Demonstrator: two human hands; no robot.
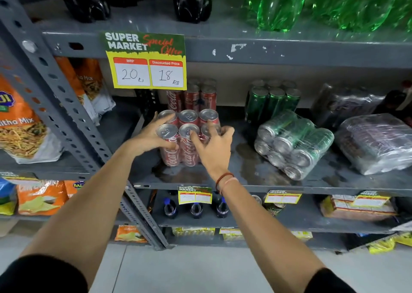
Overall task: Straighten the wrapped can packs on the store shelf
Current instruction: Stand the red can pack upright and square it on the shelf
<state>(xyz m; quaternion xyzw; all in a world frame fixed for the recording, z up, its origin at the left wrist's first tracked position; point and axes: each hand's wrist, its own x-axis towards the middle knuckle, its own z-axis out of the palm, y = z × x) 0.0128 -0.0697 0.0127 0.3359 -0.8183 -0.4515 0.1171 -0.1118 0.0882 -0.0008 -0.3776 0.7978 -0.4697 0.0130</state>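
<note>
Shrink-wrapped red cola six-pack (185, 136), upright, tops skyward, below price sign (146, 60); grasped by left hand (151, 138) and right hand (215, 145), seemingly.

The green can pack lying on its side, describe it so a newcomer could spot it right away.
Find the grey shelf under the yellow price sign. Right of the upright red can pack, the green can pack lies tipped over, can ends facing forward, unlike the standing green cans behind.

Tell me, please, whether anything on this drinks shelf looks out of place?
Yes: the green can pack lies tipped on its side, askew, while the red can pack between both hands stands upright. The shelf around them looks wet.
</note>
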